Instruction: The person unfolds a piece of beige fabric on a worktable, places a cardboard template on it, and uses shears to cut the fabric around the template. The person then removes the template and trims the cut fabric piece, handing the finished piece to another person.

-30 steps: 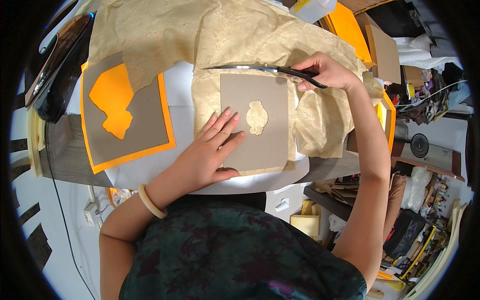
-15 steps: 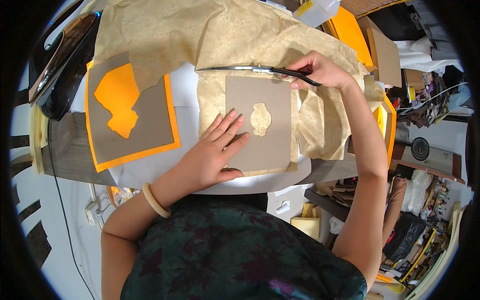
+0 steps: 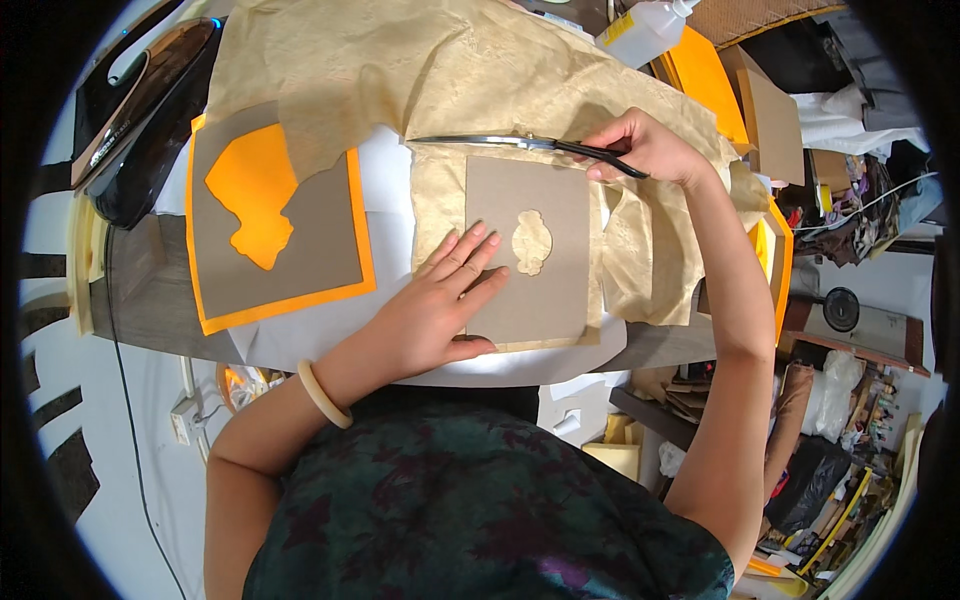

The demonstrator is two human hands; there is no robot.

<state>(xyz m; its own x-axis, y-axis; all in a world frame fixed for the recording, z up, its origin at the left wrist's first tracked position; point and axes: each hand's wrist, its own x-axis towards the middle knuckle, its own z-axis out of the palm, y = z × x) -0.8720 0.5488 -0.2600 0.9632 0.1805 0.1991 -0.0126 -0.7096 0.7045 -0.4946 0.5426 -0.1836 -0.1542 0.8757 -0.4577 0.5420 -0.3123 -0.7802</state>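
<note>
My left hand lies flat, fingers spread, on the left side of a grey-brown card with a shaped cutout. Tan fabric shows through that cutout and borders the card. My right hand grips the black handles of a pair of scissors. The long blades point left across the tan fabric, just beyond the card's far edge; they look closed or nearly so. Farther left lies a second grey-brown card on orange material, with an orange shape in its cutout.
White paper lies under the work on the grey table. A black iron stands at the far left. At the back right are a white bottle, orange sheets and a cardboard box.
The whole view has shifted slightly, moving the table things a little to the right. Both hands keep their places on the card and the scissors, with no other clear change.
</note>
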